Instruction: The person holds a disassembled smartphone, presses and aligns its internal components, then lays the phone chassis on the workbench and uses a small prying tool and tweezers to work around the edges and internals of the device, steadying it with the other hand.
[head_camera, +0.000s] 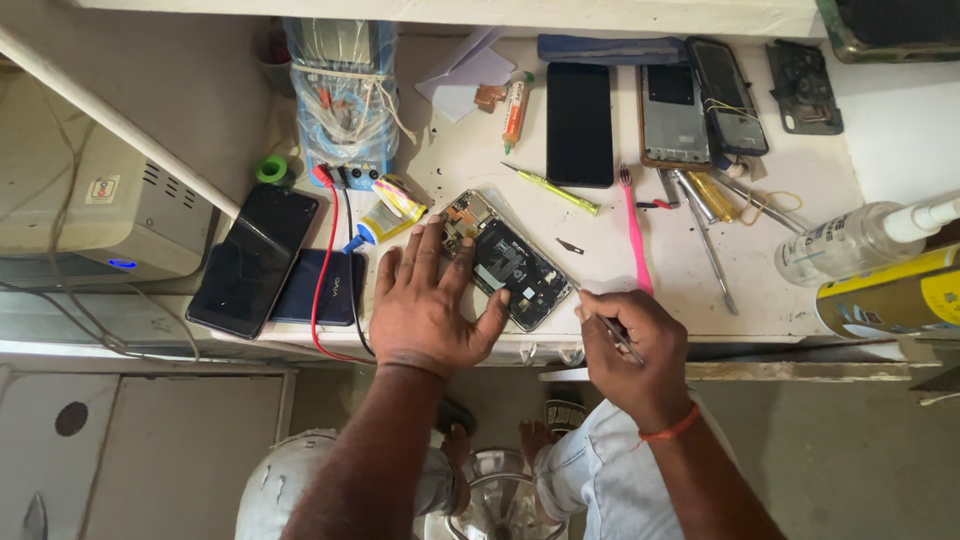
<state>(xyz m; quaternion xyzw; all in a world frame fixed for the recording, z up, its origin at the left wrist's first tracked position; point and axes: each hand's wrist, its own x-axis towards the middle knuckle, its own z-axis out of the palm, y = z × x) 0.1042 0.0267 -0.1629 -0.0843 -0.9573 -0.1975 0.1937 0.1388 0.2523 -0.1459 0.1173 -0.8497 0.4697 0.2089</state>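
Note:
An opened phone (510, 262) with its back cover off lies tilted on the white workbench (470, 160), showing its black battery and circuit board. My left hand (432, 305) lies flat beside it, fingers spread, thumb and fingertips pressing on its left edge. My right hand (630, 345) sits at the bench's front edge, just right of the phone's lower corner. It grips a thin metal tool (612, 330) whose tip points toward that corner.
Two dark phones (255, 258) lie at the left by a red wire (322, 275). A yellow screwdriver (553, 189), pink toothbrush (634, 232), tweezers (708, 240), black phone (579, 124) and phone parts crowd the bench. Bottles (860, 240) stand at the right.

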